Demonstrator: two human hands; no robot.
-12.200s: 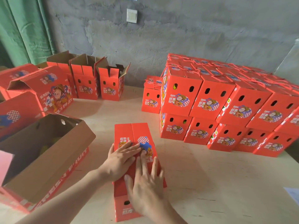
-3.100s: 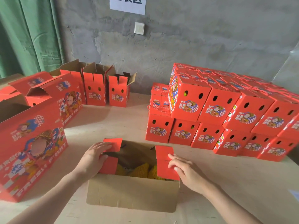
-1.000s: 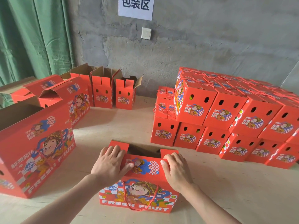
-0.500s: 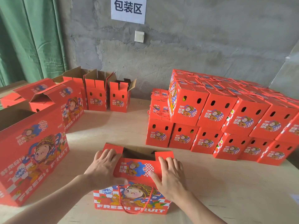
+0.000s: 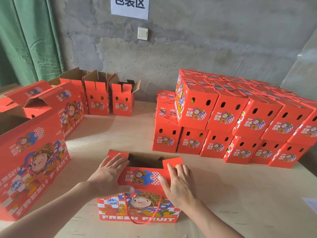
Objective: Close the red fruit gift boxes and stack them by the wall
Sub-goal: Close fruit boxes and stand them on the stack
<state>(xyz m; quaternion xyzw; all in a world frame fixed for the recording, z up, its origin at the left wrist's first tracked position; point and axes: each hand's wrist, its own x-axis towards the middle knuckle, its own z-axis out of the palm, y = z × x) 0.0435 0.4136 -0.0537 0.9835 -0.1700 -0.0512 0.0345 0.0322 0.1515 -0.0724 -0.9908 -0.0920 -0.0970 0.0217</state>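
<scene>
Bright soft daylight, faint shadows right of the boxes (image 5: 223,117), wide-angle bending at edges, slight softness

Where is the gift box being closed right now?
Head view: the gift box stands low centre on the table, under the left hand and right hand, between a large open box and the stacked boxes.

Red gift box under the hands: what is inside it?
Through the gap on top of the red gift box only brown cardboard and shadow show. The front flap, left hand and right hand cover the rest; contents cannot be seen.
</scene>
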